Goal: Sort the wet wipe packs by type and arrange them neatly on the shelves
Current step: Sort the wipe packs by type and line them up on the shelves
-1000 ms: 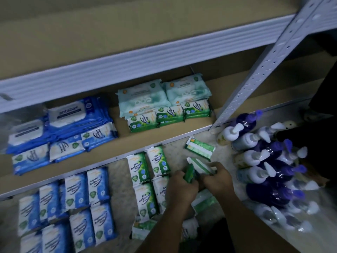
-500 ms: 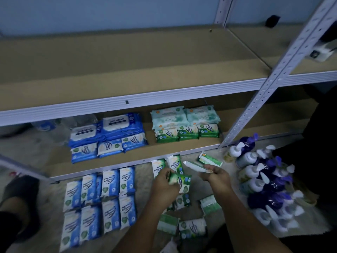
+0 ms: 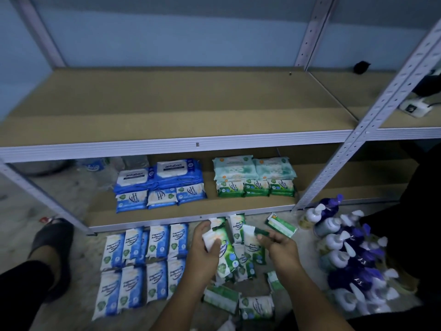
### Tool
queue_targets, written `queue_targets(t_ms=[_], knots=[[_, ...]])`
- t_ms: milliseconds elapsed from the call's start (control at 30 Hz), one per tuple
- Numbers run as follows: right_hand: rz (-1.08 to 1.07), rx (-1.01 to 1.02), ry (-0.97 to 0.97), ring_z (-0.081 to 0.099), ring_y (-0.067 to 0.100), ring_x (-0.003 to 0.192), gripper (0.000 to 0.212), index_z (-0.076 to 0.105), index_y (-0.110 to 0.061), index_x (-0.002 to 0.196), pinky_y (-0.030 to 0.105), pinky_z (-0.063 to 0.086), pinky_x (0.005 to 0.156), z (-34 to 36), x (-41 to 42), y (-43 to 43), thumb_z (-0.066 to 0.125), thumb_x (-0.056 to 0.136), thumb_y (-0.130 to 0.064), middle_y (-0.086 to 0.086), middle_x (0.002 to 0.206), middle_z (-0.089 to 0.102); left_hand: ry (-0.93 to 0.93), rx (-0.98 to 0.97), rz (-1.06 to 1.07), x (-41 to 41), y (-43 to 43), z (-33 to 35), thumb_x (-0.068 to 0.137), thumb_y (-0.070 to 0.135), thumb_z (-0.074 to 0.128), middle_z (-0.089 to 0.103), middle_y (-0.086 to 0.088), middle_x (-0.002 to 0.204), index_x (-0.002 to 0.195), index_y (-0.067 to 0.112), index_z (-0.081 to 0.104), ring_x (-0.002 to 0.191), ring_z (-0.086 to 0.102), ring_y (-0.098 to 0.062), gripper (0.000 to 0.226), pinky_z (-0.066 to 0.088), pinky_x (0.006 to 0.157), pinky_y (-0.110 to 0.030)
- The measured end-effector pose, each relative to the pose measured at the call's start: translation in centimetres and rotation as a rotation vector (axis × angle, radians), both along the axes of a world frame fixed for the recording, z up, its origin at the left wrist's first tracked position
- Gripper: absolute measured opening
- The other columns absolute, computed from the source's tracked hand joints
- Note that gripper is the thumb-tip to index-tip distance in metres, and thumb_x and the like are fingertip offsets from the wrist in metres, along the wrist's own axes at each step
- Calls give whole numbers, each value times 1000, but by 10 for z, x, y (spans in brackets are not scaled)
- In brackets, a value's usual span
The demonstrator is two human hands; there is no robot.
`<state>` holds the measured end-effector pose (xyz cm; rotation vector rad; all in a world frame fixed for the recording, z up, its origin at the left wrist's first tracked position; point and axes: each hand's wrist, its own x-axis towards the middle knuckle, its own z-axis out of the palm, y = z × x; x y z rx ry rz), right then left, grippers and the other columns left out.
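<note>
My left hand [image 3: 202, 247] grips a stack of green antibacterial wipe packs [image 3: 223, 253] above the floor. My right hand [image 3: 278, 244] pinches another green pack [image 3: 250, 235] beside it. More green packs [image 3: 255, 306] lie loose on the floor below my hands. Blue packs [image 3: 143, 263] lie in rows on the floor to the left. On the bottom shelf [image 3: 152, 219] sit blue packs [image 3: 160, 185] at the left and pale teal and green packs [image 3: 255, 177] at the right.
The upper shelf board [image 3: 167, 108] is bare. A perforated metal upright [image 3: 358, 139] slants down at the right. Several white and purple pump bottles [image 3: 346, 254] crowd the floor on the right. A foot in a black sandal [image 3: 52, 242] stands at the left.
The view has tilted up and back, revealing the upper shelf. Both hands have lifted green packs off the floor, and the left hand now holds a thicker stack.
</note>
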<state>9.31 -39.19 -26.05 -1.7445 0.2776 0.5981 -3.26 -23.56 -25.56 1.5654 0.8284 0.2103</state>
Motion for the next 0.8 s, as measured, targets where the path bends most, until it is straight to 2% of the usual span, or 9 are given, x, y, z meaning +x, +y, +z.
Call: queue_targets(t_ms=[67, 133, 200, 333, 467, 567, 633, 733, 800], knots=[[24, 7, 14, 71, 27, 87, 33, 72, -3, 98, 49, 59, 85, -6, 1, -1, 86, 76, -24, 9, 95, 75, 12, 11, -28, 0, 3, 0, 101, 22, 56, 46, 7, 143, 132, 43, 46, 99, 61, -12, 38, 49, 77, -27], [32, 2, -2, 68, 25, 86, 25, 67, -6, 84, 43, 58, 82, -5, 0, 0, 82, 81, -26, 7, 89, 72, 23, 11, -60, 0, 4, 1, 102, 21, 54, 47, 5, 143, 127, 46, 50, 75, 63, -9, 35, 53, 62, -28], [22, 16, -19, 65, 25, 78, 23, 60, -10, 81, 36, 53, 74, -1, -1, 1, 73, 90, -25, 12, 82, 67, 37, -4, -84, -1, 5, 1, 103, 20, 52, 43, 8, 145, 128, 45, 52, 78, 65, -11, 36, 55, 60, -29], [2, -41, -22, 61, 34, 115, 46, 56, -9, 133, 51, 51, 97, -3, 0, 5, 60, 98, -39, 14, 131, 62, 78, -51, -145, -2, 4, 2, 99, 12, 57, 46, 12, 135, 124, 52, 51, 90, 68, -30, 48, 59, 67, -40], [-63, -41, 13, 68, 34, 86, 28, 65, -12, 113, 47, 56, 79, 0, -3, 7, 57, 101, -36, 16, 101, 71, 59, -128, -163, -3, 4, 0, 92, 3, 68, 58, 6, 124, 125, 52, 50, 94, 70, -14, 61, 61, 80, -46], [-159, 13, 139, 66, 37, 90, 13, 59, -27, 111, 56, 55, 86, 2, -2, 9, 55, 101, -35, 16, 102, 66, 43, -139, -146, -1, 2, -2, 90, 1, 69, 64, 9, 116, 124, 48, 52, 91, 69, -5, 60, 62, 79, -41], [-195, 49, 267, 67, 37, 89, 23, 60, -23, 116, 58, 56, 86, -2, 3, 6, 55, 99, -37, 18, 104, 67, 44, -154, -143, 1, 1, -3, 90, 1, 70, 65, 5, 117, 123, 46, 52, 95, 68, -5, 58, 62, 76, -35], [-196, 130, 455, 60, 34, 78, 33, 60, -1, 114, 42, 51, 76, 12, 0, 7, 53, 91, -23, 22, 100, 66, 42, -185, -151, 1, 2, -4, 90, 0, 70, 65, 5, 118, 126, 43, 52, 98, 67, -4, 60, 58, 69, -25], [-155, 142, 432, 56, 36, 84, 48, 51, 3, 133, 39, 45, 72, 15, 0, 5, 47, 85, -3, 28, 127, 59, 36, -212, -164, 2, 4, -5, 87, -3, 72, 64, 7, 119, 130, 41, 51, 100, 66, -5, 65, 58, 71, -25]])
